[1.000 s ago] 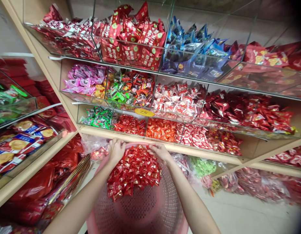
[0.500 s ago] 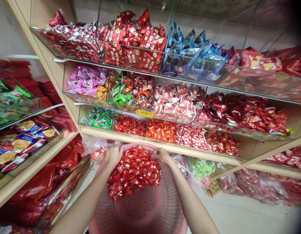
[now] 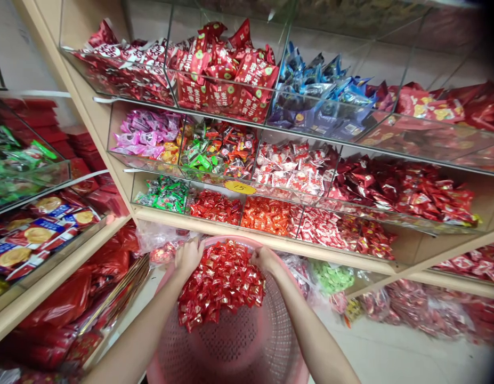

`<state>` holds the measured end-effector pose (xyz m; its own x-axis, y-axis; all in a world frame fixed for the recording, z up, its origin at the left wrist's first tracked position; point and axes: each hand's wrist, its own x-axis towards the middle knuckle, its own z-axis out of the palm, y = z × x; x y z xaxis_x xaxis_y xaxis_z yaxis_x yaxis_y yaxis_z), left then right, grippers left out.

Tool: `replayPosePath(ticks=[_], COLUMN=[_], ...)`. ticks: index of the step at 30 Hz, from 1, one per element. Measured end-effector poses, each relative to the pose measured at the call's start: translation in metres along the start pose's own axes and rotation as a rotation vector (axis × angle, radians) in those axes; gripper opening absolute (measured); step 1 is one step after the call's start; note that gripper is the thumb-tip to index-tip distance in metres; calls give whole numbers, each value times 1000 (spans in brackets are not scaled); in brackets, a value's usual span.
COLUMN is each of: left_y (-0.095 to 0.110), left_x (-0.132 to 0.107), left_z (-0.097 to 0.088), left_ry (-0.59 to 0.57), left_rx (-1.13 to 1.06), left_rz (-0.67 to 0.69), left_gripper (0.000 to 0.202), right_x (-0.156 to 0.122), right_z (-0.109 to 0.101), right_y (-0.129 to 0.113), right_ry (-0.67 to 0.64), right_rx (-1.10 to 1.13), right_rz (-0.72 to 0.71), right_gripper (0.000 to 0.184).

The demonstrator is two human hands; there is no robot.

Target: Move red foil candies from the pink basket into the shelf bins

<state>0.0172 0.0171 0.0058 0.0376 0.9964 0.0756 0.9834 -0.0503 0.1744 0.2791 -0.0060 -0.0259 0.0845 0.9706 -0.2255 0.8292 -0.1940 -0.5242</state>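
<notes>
A pink perforated plastic basket [image 3: 247, 352] is tilted up against the lowest shelf edge, with a heap of red-wrapped candies [image 3: 220, 282] piled at its far rim. My left hand [image 3: 187, 257] curls round the rim at the heap's left side. At the right side of the heap, my right hand [image 3: 265, 258] grips the same rim. Just beyond the rim lies the clear bin of red candies [image 3: 215, 207] on the bottom shelf row.
Tiered clear bins hold wrapped sweets: green [image 3: 161, 193], orange-red [image 3: 268, 214], pink [image 3: 145, 133], blue [image 3: 318, 80]. A yellow price tag [image 3: 239, 187] reads 15. Bagged candy [image 3: 334, 274] sits under the shelf. Another shelf unit [image 3: 31, 229] stands at left. Pale floor shows at lower right.
Both hands shifted from pinching together at the top of the rim to gripping it apart on either side of the candy heap. The view rose slightly.
</notes>
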Motion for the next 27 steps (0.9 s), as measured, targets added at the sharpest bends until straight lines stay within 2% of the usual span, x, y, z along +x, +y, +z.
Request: replayPosePath(ticks=[2,4,10,12,14,17,21,24,27], left_y=[1,3,1,-1,-2,-2,-2,-2,-3], left_x=[0,-1,-1,-1,-2,-2,-4,-5,-5], left_z=[-1,-2,-1,1,3,4,6,8,10], left_ry=[-8,-24,-33,-25,-13,2,7,23,39], left_rx=[2,9,10,-7,-22,-24,-14,-4,-3], left_rz=[-1,-4,3,12,25,35,22,21,26], left_gripper=[52,51,52,50,49,49,51,52,50], right_x=[-4,-11,-34,-35,-32,-15,29,65,91], right_z=[-5,-11,-37,-45,-51,-57,-55,-47,-37], right_y=[-4,-11,-49,-64,-82,-112,-148,-160,-161], right_ry=[-2,11,116,152,166,160,186,188,140], right_rx=[-106,-212,-407,-421,-418,-390,-406,-448,-441], right_rz=[-4,7,116,89,-3,-186,-352,-333,-210], right_gripper=[3,10,25,25,23,20,21,33,42])
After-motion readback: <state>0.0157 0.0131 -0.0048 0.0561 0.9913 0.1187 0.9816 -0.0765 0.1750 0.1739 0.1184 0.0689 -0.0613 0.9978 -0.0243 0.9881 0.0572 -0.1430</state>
